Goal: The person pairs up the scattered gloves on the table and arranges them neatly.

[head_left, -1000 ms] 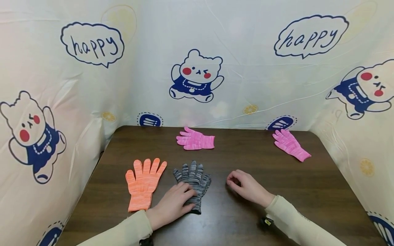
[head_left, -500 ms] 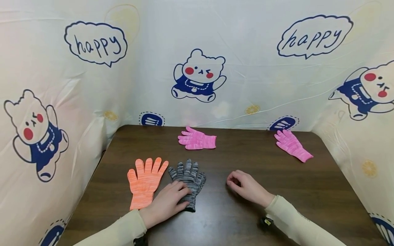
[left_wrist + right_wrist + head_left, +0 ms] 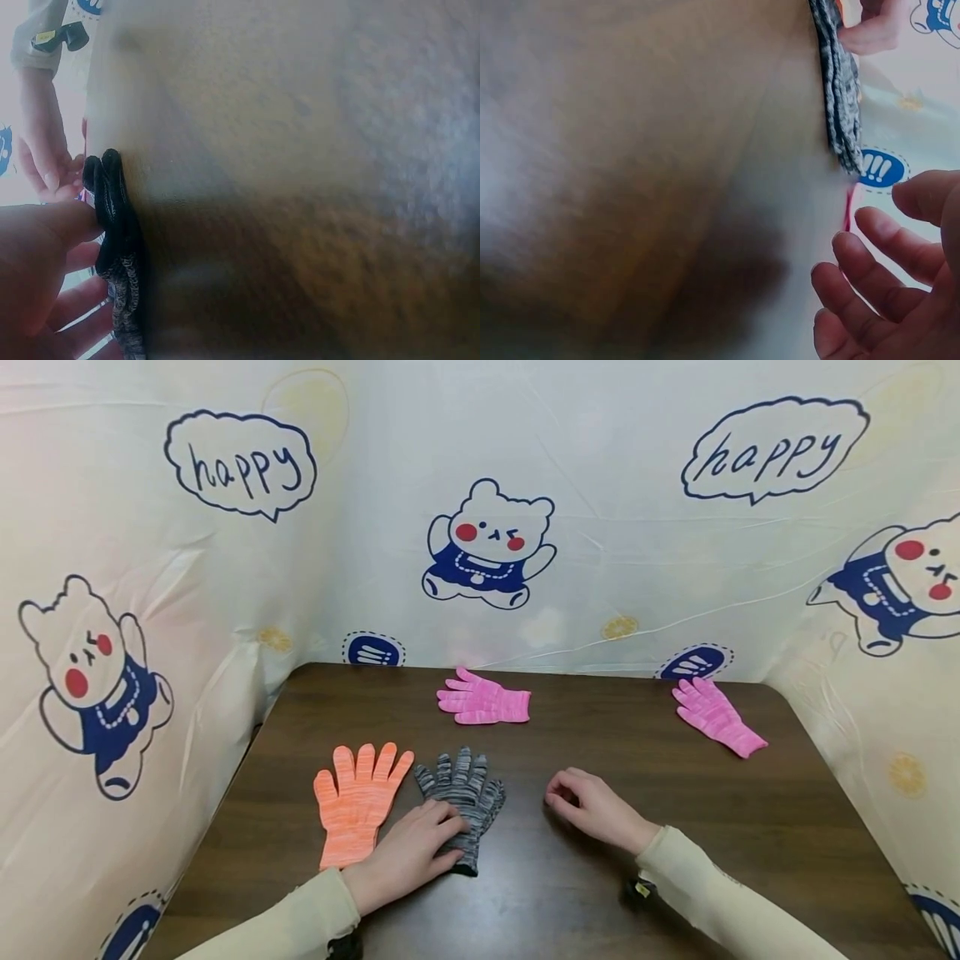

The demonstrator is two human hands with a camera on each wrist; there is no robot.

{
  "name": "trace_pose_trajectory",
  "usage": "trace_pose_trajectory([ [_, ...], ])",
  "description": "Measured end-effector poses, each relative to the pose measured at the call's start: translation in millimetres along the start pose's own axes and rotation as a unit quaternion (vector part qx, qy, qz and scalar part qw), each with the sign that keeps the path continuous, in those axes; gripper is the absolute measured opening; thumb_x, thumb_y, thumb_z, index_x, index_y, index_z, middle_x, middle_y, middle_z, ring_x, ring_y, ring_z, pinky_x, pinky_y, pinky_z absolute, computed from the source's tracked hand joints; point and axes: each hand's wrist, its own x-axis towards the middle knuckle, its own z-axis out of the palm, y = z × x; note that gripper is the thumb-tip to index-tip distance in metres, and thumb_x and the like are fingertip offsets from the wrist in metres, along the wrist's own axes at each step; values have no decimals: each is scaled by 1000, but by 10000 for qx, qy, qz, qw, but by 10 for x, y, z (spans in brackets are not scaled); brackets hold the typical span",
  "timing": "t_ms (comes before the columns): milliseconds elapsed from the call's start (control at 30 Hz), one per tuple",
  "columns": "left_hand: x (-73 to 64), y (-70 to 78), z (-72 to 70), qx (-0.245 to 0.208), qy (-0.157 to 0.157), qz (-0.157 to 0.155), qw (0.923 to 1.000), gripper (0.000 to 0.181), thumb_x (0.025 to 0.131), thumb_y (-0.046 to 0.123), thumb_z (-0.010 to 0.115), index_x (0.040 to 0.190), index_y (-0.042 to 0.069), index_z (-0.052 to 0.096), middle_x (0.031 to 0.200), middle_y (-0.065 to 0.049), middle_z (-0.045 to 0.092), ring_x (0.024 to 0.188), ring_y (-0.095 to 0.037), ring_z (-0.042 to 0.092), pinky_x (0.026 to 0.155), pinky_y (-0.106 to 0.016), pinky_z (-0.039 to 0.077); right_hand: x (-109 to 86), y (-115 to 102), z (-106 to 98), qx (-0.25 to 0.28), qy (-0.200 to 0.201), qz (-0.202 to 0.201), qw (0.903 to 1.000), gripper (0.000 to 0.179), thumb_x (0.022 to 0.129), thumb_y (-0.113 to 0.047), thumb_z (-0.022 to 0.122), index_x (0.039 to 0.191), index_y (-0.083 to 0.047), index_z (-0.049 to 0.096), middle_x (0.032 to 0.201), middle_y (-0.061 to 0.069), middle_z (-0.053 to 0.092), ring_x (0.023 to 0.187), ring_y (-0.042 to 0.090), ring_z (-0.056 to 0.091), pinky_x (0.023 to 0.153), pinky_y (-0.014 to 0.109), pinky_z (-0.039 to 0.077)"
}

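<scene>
While my left hand (image 3: pixel 408 852) rests on the grey striped glove (image 3: pixel 461 789), its fingers lie relaxed and slightly bent over the lower palm, thumb at the cuff, without gripping it. That glove lies flat on the bench (image 3: pixel 570 914), fingers pointing away from me, just right of the orange glove (image 3: pixel 352 810). My right hand (image 3: pixel 600 806), loosely curled and holding nothing, is to the grey glove's right, apart from it. Farther back lies one pink glove (image 3: pixel 483 700); another pink glove (image 3: pixel 720 718) lies near the far right corner.
</scene>
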Motion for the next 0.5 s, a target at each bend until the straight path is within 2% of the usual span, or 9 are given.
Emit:
trace_pose_trajectory([
  [300,-5,-1,12,57,41,15,10000,28,94,28,78,120,18,72,113,4,63,105,-15,58,87,-40,52,357,-31,-119,-320,39,-167,9993,6,101,-20,69,105,-15,69,97,-7,65,89,11,59,85,34,55],
  [500,-5,-7,28,57,-2,-16,10000,28,95,29,77,120,19,72,113,4,63,104,-14,57,87,-40,52,696,-72,-232,-496,-97,-103,9987,7,99,-17,71,105,-15,69,96,-4,65,89,13,59,84,33,55],
])
